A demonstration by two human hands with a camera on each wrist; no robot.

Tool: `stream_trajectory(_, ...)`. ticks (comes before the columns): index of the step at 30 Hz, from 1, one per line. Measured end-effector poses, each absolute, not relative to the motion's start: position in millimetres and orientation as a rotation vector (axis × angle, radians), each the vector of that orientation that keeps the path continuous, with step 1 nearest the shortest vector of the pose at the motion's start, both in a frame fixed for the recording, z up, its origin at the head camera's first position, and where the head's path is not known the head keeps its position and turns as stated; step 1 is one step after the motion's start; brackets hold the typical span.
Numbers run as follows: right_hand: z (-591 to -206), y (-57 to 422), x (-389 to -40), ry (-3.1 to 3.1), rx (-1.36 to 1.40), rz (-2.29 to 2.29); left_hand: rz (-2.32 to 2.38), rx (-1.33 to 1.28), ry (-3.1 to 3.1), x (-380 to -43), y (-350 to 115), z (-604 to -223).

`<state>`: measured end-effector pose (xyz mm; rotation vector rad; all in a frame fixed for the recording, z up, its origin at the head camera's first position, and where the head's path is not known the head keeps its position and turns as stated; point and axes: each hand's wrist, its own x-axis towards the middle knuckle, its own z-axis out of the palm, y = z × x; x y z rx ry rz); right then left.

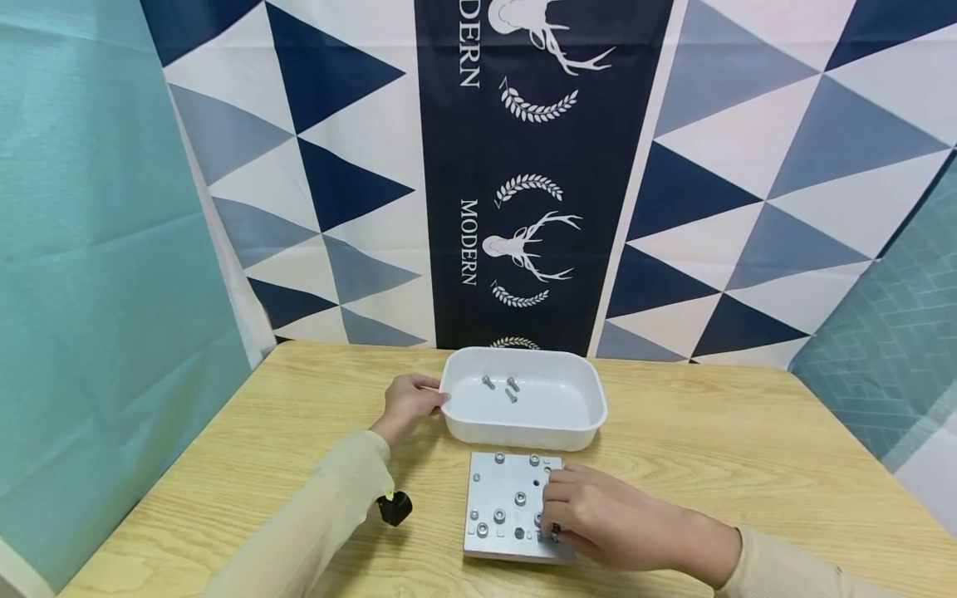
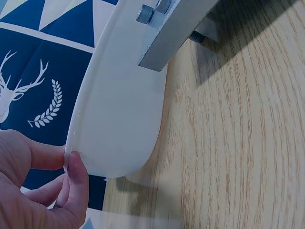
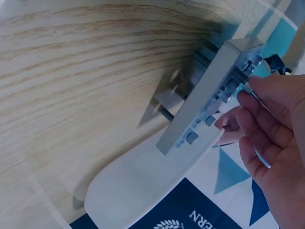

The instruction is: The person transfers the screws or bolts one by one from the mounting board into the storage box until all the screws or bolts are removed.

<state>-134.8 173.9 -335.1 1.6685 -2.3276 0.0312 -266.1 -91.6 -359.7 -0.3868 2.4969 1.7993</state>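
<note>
My left hand (image 1: 409, 400) pinches the left rim of a white tray (image 1: 523, 437) between thumb and fingers; the left wrist view shows the thumb on the tray wall (image 2: 114, 119). Several centimetres nearer lies a metal plate (image 1: 508, 490) with several socket-head screws standing in it. Over the plate's right side, my right hand (image 1: 609, 519) pinches a screw. In the right wrist view its thread (image 3: 239, 74) points at the plate's face, the head between thumb and finger. Whether the tip has entered a hole is unclear.
Three loose screws (image 1: 512, 384) lie inside the tray. Screw ends (image 3: 166, 113) stick out beneath the plate, which stands raised off the wooden table (image 1: 710, 448). A patterned cloth (image 1: 359, 249) hangs behind the table. A small black device (image 1: 395, 508) is at my left wrist.
</note>
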Motion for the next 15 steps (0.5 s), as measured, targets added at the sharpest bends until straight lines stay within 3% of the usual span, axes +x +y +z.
stream_trajectory(15,-322,171,-136,-2.302,1.656,0.017,1.809,-0.374,2.483,-266,-92,-359)
